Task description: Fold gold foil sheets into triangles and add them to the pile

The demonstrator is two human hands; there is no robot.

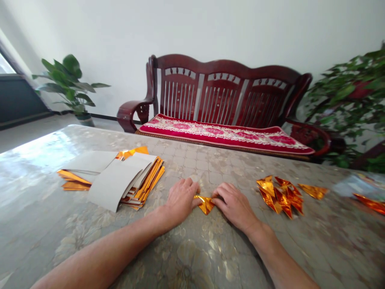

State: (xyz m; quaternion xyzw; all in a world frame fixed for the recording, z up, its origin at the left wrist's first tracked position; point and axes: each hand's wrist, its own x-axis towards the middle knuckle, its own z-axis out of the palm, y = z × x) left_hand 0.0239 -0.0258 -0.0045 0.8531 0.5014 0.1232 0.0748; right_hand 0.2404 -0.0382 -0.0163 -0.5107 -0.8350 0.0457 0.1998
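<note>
A small triangle of folded gold foil paper (206, 205) lies on the table between my hands. My left hand (182, 197) pinches its left corner, thumb toward me. At the opposite corner, my right hand (233, 203) has thumb and fingers closed on the foil. To the left is a loose stack of foil paper sheets (116, 182), grey backs facing up and gold edges showing at the sides. Several folded gold pieces (282, 196) form a cluster to the right, with a single folded piece (313, 191) just beyond them.
The table (192, 257) has a patterned, glossy cover. Near its right edge are a clear plastic bag (361, 184) and another orange foil piece (370, 204). Behind it stands a dark red wooden bench (222, 92) with a red floral runner (222, 131). Potted plants flank the bench.
</note>
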